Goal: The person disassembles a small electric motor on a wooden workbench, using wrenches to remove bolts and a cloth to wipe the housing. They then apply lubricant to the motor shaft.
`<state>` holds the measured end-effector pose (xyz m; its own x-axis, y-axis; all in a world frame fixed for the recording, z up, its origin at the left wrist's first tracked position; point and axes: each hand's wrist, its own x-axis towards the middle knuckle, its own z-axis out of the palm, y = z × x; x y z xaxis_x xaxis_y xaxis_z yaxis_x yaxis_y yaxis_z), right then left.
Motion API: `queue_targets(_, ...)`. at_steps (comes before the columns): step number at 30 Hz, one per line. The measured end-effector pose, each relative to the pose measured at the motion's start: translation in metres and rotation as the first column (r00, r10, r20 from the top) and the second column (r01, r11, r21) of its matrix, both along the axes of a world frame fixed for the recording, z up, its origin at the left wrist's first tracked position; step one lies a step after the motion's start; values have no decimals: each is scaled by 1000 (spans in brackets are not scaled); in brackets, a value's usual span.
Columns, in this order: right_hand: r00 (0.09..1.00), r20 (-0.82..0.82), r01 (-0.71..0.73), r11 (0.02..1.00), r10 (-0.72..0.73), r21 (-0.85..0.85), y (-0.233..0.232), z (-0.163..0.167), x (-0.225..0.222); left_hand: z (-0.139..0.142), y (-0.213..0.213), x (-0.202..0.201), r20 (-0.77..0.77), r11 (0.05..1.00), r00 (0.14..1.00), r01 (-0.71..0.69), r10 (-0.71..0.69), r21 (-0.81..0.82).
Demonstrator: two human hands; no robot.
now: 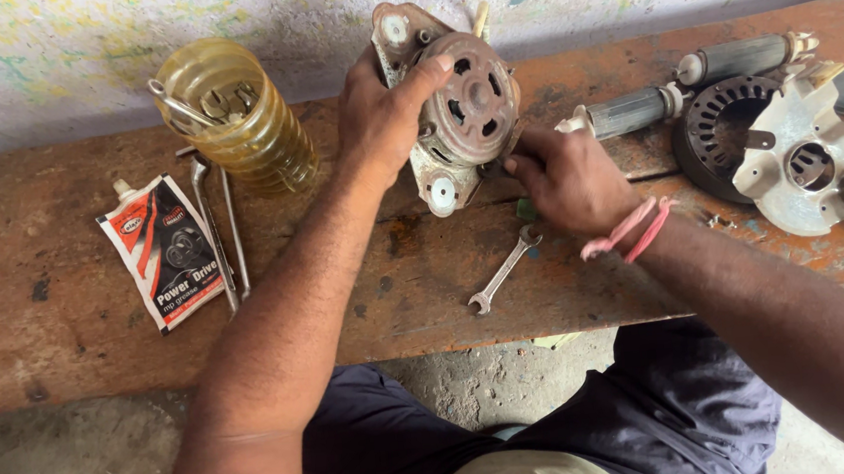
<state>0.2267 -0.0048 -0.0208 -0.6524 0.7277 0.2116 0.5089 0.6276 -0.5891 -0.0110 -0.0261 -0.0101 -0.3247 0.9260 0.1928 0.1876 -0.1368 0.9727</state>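
A rusty round electric motor (467, 103) with pale metal end brackets stands tilted on its edge on the wooden bench (67, 315). My left hand (382, 115) grips its upper left side, thumb over the front face. My right hand (563, 176) is closed against the motor's lower right edge, fingers curled under it; whether it holds a small tool there is hidden. A small open-ended spanner (503, 271) lies on the bench just below both hands.
A yellow ribbed plastic jar (242, 116) holds spanners at the left, with two long tools (219, 233) and a grease pouch (164, 252) beside it. At the right lie a motor stator ring (720, 133), a pale end cover (806, 162) and grey rotors (691, 85).
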Motion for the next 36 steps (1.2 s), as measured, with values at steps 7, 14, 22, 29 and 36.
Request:
queue_targets(7, 990, 104, 62, 950, -98, 306, -30, -14, -6, 8, 4, 8, -112, 988, 983, -149, 143, -49)
queue_targets(14, 983, 139, 75, 951, -121, 301, -26, -20, -9, 10, 6, 19, -39, 942, 948, -319, 317, -100)
queue_targets(22, 962, 172, 153, 939, -214, 308, -30, -27, -21, 5, 0, 17, 3, 949, 949, -314, 314, 11)
queue_targets(29, 946, 218, 180, 948, -240, 263, -32, -28, -25, 13, 0, 22, -45, 938, 937, -345, 347, 43)
queue_targets(36, 940, 193, 237, 944, -283, 230, -38, -27, -32, 12, -3, 23, 11, 935, 935, -353, 353, 34)
